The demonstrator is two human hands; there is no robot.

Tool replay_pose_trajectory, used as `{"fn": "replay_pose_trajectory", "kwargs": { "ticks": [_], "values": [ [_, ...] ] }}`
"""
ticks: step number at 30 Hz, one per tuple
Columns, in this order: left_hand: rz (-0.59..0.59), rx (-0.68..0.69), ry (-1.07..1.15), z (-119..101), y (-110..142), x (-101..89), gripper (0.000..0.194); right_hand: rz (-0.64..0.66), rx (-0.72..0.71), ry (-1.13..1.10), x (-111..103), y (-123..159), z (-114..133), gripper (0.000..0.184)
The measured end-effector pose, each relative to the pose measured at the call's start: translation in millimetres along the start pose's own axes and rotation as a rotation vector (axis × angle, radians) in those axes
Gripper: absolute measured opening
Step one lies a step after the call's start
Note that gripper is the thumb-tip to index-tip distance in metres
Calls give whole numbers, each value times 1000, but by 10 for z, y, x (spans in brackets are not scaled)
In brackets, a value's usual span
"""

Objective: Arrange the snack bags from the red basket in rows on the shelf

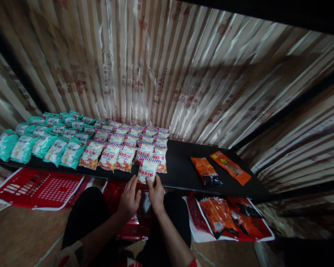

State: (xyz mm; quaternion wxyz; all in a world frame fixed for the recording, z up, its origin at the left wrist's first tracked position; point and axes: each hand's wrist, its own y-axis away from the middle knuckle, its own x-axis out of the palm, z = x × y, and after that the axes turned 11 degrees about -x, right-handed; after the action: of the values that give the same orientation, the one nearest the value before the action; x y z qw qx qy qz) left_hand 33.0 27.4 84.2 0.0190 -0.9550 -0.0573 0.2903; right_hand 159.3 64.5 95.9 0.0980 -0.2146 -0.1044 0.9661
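A white, red and blue snack bag [147, 170] leans at the front edge of the black shelf, before rows of matching bags [125, 157]. My right hand [156, 193] grips its lower right corner, with the thumb on the printed front. Beside it, my left hand [130, 196] has its fingers stretched toward the bag's lower left side and its thumb apart. Whether those fingertips touch the bag, I cannot tell. Left of the matching bags stand rows of teal and white bags [55, 150].
On the right of the black shelf [178, 159] lie an orange and black packet [206, 170] and a flat orange packet [230, 167]. Below are a red basket [263, 226] holding orange packets, a red basket [41, 189] at left and another between my knees. Striped sheeting [144, 74] hangs behind.
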Motion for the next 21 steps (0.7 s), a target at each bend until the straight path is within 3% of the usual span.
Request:
{"fn": "replay_pose_trajectory", "kwargs": {
  "ticks": [4,15,21],
  "values": [
    [-10,76,-84,120,-34,66,49,-42,-41,39,75,-157,-11,54],
    [-202,302,-277,287,-185,95,49,-101,-24,43,215,-382,-29,52],
    [-264,307,-338,348,-243,95,46,-110,-53,61,289,-432,-14,51]
  ]
}}
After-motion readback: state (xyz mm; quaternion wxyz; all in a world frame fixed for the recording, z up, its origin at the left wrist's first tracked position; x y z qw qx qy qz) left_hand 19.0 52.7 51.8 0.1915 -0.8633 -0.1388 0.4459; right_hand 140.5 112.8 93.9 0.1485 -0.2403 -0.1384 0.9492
